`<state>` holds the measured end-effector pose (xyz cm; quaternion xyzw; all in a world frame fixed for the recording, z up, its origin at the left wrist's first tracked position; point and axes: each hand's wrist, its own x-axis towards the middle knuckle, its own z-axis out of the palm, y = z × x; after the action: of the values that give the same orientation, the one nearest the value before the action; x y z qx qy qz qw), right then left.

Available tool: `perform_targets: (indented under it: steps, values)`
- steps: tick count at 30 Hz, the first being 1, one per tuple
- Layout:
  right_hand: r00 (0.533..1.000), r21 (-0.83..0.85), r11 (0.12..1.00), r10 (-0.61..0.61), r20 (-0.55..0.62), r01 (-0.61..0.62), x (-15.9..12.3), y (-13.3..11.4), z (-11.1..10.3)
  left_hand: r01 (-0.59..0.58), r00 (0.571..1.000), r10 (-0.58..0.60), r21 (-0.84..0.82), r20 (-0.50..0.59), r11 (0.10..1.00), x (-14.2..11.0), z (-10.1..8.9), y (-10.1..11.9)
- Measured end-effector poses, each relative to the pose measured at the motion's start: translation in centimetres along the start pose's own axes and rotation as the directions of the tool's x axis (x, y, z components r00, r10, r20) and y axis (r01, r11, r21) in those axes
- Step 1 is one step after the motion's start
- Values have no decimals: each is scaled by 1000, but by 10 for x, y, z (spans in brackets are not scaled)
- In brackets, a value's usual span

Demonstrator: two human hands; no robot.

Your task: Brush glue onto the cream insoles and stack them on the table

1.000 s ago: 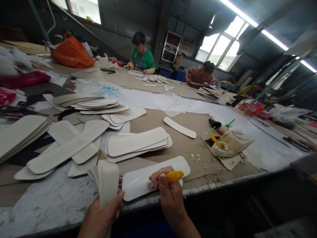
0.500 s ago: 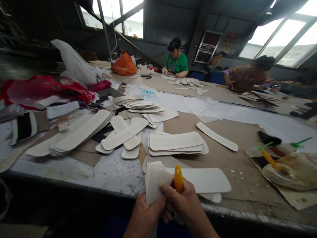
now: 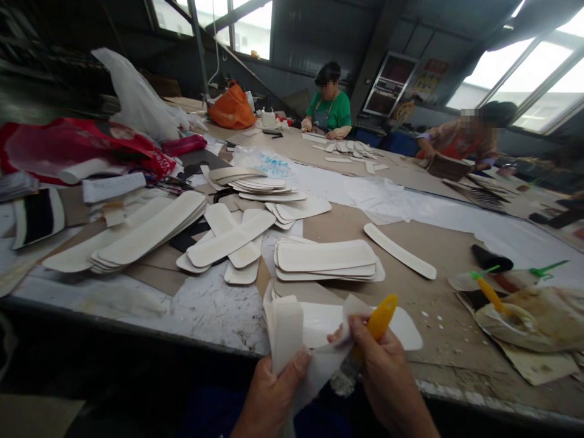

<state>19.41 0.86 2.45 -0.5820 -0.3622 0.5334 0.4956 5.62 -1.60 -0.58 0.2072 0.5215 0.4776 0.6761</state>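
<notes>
Yellow handle (image 3: 382, 316): smooth, glossy plastic. White strips (image 3: 287, 328): matt, card-like. Brown sheet (image 3: 449, 243): matt, papery (rougher, speckled toward near side).

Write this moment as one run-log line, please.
left hand: grips white strips | right hand: holds yellow-handled brush, pinches loose strip

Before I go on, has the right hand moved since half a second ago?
Yes: judged against the stacked white strips lying just beyond, the right hand has shifted rightward, away from the left hand.
</notes>
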Motion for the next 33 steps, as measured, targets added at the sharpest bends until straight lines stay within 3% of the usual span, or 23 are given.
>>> perform_targets:
  steps: [1, 3, 6, 10, 14, 21, 26, 33]
  values:
    - [1000, -45, 999, -15, 7, 15, 4, -8, -13, -23, 999, 24, 42, -27, 999, 1, -4, 2]
    - [989, -203, 978, 77, 124, -51, 12, -25, -38, -73, 993, 82, 109, -83, 991, 6, -11, 7]
    - [942, -474, 880, 189, 278, -37, 26, -44, -55, -67, 994, 82, 201, -71, 977, 17, -15, 15]
    - [830, -675, 731, 313, 461, 100, 47, -50, -37, -17, 999, 4, 307, 43, 952, 28, -12, 18]
    - [775, -763, 623, 391, 497, 175, 67, -47, -8, 20, 998, -38, 325, 49, 946, 36, -9, 19]
    - [758, -832, 438, 396, 518, 340, 86, -38, 13, 52, 997, -69, 318, 42, 947, 42, -12, 19]
    - [747, -873, 313, 456, 484, 374, 89, -35, 16, 82, 995, -96, 329, 25, 941, 43, -10, 19]
    - [755, -855, 144, 414, 509, 497, 90, -31, 18, 72, 996, -87, 365, 25, 928, 37, -6, 30]
